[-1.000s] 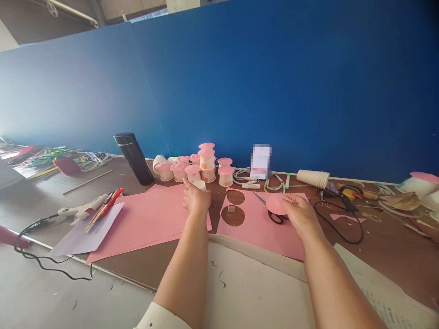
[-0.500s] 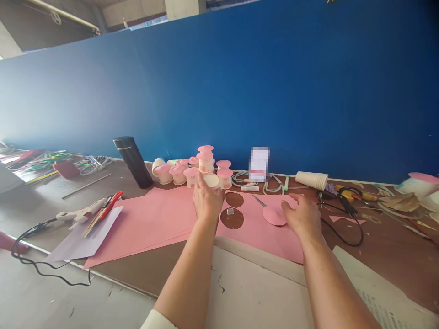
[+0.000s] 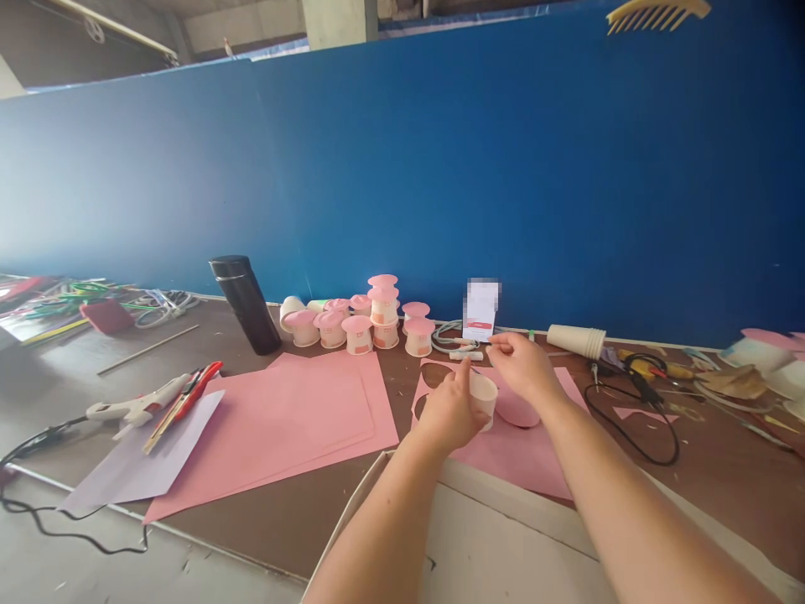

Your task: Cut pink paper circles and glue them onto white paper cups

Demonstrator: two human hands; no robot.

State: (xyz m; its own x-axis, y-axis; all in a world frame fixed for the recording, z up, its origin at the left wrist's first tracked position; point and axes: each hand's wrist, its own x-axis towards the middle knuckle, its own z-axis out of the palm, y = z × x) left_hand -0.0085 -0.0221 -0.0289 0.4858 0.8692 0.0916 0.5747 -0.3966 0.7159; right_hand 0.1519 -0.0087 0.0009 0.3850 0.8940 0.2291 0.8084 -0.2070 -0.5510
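My left hand is closed around a white paper cup, held above the pink sheet with cut-out round holes. Just beyond the cup, my right hand is closed in a pinch close to the upright phone. A thin dark tip shows at its fingertips, too small to name. A pink paper disc lies on the sheet under my right wrist, partly hidden. Left of my hands stand several paper cups with pink paper roofs, some stacked.
A black flask stands at the back left. Glue gun and red utility knife lie on lilac paper beside large pink sheets. Stacked white cups lie at right, near a black cable. A blue partition stands behind.
My left hand has brought the paper cup right and nearer, away from the roofed cups. My right hand has left the pink disc and moved left and forward towards the phone, its fingers now pinched.
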